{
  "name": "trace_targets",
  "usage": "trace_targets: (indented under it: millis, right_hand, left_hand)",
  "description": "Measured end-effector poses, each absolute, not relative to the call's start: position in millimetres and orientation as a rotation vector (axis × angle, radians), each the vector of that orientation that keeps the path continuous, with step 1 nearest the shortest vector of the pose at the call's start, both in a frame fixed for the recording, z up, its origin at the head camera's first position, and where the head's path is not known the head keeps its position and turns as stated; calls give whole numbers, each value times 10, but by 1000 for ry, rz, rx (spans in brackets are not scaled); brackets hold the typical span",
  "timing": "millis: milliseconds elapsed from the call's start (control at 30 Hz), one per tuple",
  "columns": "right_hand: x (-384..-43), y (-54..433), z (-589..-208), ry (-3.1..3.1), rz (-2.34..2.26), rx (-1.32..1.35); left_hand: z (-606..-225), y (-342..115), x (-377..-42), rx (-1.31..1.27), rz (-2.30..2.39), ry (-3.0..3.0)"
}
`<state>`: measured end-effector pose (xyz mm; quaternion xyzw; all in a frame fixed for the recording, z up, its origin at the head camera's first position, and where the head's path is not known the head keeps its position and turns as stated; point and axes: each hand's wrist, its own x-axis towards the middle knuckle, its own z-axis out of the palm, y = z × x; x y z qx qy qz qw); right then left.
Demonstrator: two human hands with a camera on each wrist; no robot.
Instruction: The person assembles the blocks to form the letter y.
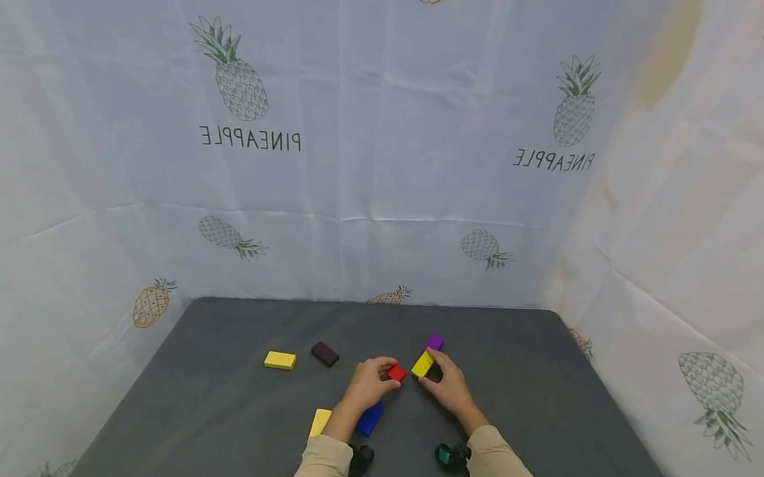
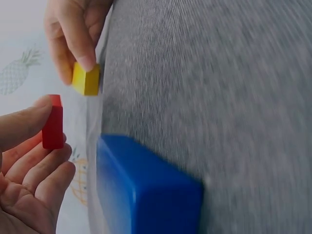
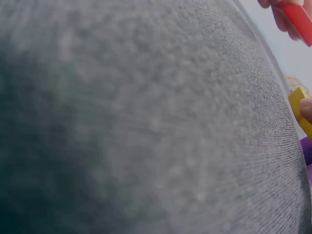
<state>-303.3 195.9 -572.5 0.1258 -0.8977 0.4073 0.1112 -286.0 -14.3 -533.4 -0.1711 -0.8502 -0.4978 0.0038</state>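
Observation:
Near the middle of the dark table, my left hand (image 1: 366, 384) pinches a red block (image 1: 396, 372) between thumb and fingers. In the left wrist view the red block (image 2: 54, 124) stands upright in that grip. Just to the right, my right hand (image 1: 450, 386) holds a yellow block (image 1: 422, 364) by its ends, thumb on the near one. The two held blocks are a small gap apart. A purple block (image 1: 435, 342) lies right behind the yellow one. Close to the left wrist is a blue block (image 1: 370, 419), partly covered by the forearm.
Another yellow block (image 1: 280, 360) and a dark brown block (image 1: 325, 353) lie at the back left of the table (image 1: 236, 422). A pale yellow block (image 1: 319, 421) sits beside the left forearm, partly hidden. Pineapple-printed cloth (image 1: 377, 166) hangs behind and at both sides.

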Motion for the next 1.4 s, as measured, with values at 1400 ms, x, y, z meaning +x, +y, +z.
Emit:
trace_targets:
  millis: [1400]
  right_hand:
    - [-3098,1953,-5779,-2694,1126,392]
  left_hand:
    - [-5375,107,-2965,-551,-1283,-2811]
